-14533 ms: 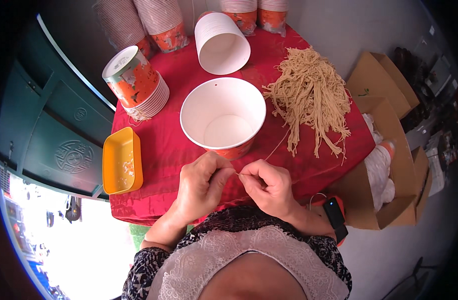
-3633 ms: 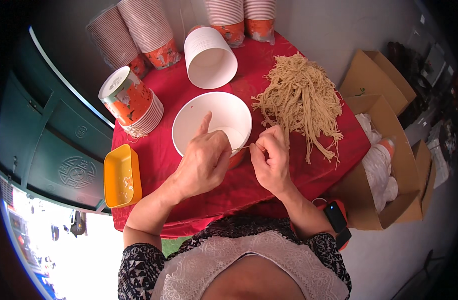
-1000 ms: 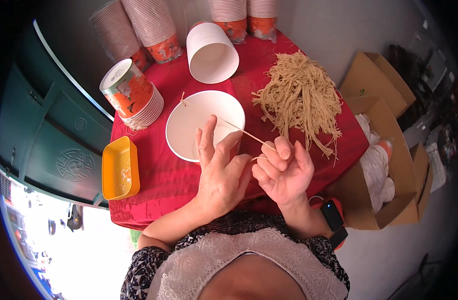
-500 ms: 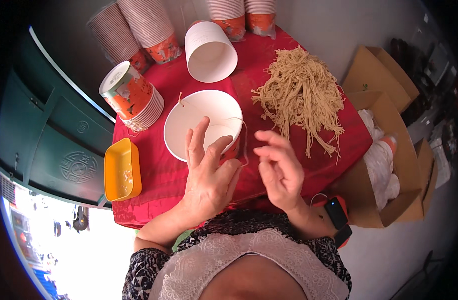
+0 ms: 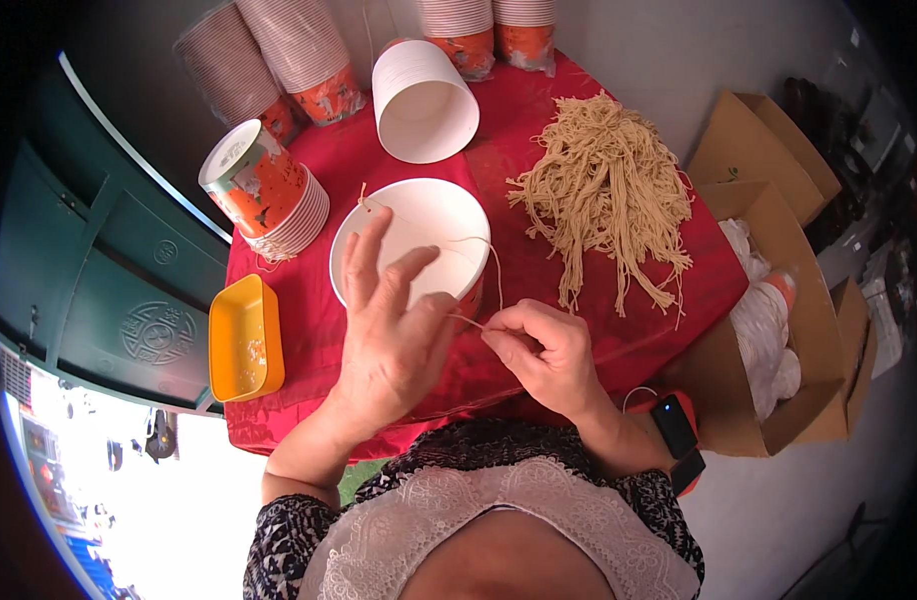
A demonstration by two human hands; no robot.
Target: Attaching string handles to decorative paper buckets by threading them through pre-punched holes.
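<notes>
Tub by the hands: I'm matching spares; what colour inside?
The tub is white inside, clearest in the head view.

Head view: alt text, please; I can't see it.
The right hand pinches a thin cord running to the left hand, near an open white bucket on a red tablecloth. Beige cords lie heaped at right; a yellow tray sits at left.

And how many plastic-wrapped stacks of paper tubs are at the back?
4 in view: a leftmost stack and a second stack at back left, then a third stack and a fourth stack near back centre. More may be hidden.
</notes>
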